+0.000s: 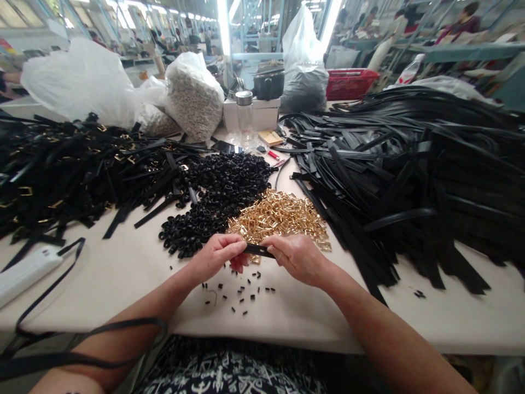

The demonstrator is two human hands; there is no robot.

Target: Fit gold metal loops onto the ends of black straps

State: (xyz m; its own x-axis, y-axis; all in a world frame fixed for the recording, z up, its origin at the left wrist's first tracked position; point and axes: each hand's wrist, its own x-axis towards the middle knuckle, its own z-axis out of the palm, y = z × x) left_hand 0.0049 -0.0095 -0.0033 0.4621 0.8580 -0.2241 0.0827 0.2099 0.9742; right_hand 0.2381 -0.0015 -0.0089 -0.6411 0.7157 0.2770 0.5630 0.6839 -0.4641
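A black strap point(256, 249) with a small slot in it is stretched between my two hands, just above the front of the gold buckle pile. My left hand point(221, 253) pinches one end between thumb and fingers. On the other side, my right hand point(293, 254) is closed on the strap, its fingertips partly hidden. Behind the hands lie the heap of gold buckles point(283, 216) and a heap of small black loops point(229, 186). Small black bits point(241, 300) are scattered on the table below. A long black strap point(118, 328) curves over my left forearm.
Black straps with gold buckles point(74, 169) are heaped at left, plain black straps point(369, 164) at right. A white power strip point(30, 271) lies at the left edge. Behind stand a glass jar point(245, 115), filled plastic bags point(192, 96) and a red basket point(350, 83).
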